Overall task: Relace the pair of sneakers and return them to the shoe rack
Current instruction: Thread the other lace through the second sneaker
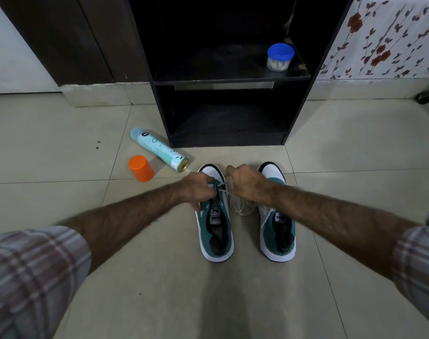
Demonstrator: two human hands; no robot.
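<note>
Head view: both hands [196, 187] [245, 184] apparently pinch white lace [238, 206] over left sneaker [214, 226].

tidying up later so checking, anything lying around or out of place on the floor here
Yes: a spray can lies on its side on the tiles, left of the shoe rack, with an orange cap standing apart beside it. A loose white lace trails between the sneakers.

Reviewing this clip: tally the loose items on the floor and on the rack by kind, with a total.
Sneakers: 2, left sneaker and right sneaker, on the floor.
Spray cans: 1, spray can lying on the floor.
Orange caps: 1, orange cap beside the can.
Blue-lidded jars: 1, blue-lidded jar on the shoe rack shelf.
Total: 5
</note>
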